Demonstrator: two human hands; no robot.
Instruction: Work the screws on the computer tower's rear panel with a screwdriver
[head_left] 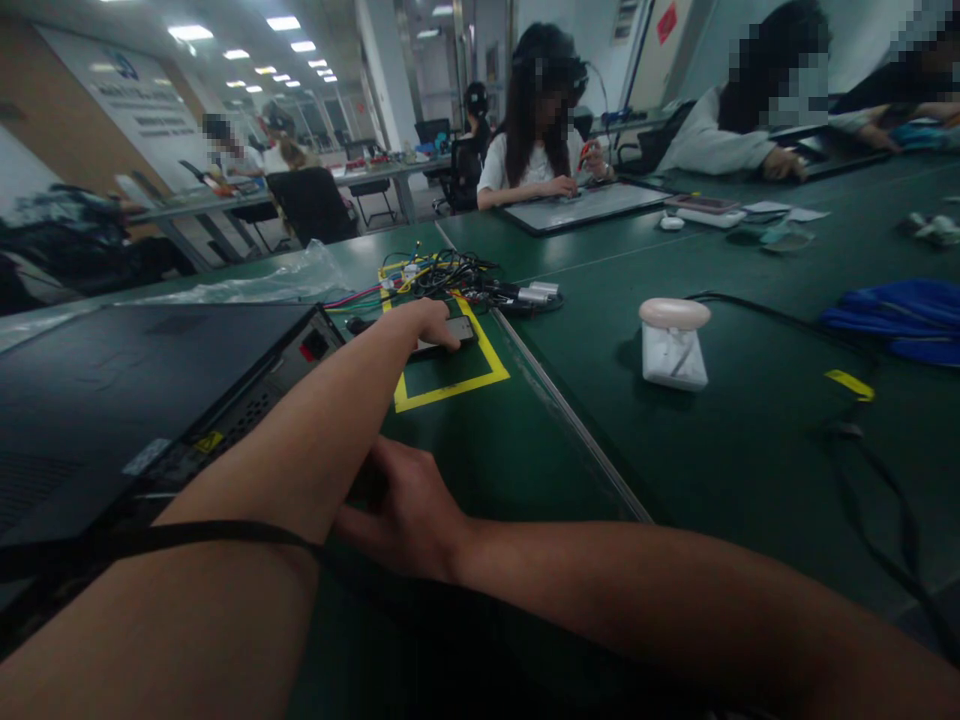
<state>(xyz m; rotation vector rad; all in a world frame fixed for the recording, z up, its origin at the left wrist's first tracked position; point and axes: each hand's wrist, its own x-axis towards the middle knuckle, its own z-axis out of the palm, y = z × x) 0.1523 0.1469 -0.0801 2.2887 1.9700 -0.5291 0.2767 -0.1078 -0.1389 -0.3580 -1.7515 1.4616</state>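
My left hand [435,322] reaches out over the green table [525,440], its fingers closed on a flat grey metal piece [463,329] inside a yellow tape outline [491,372]. Nearer to me, my right hand [409,505] is beneath and beside my left forearm, with its fingers curled. The forearm hides part of those fingertips, and whatever they may hold is not visible. To the left lies a black computer case [165,350], its rear panel facing my arms. Just beyond my left hand is a tangle of cables [457,270].
A white box-like device with a pink oval top [675,315] stands right of the table seam. Blue fabric [900,315] and a black strap [855,470] lie at the right. A clear plastic sheet [300,275] is behind the case. People work across the table.
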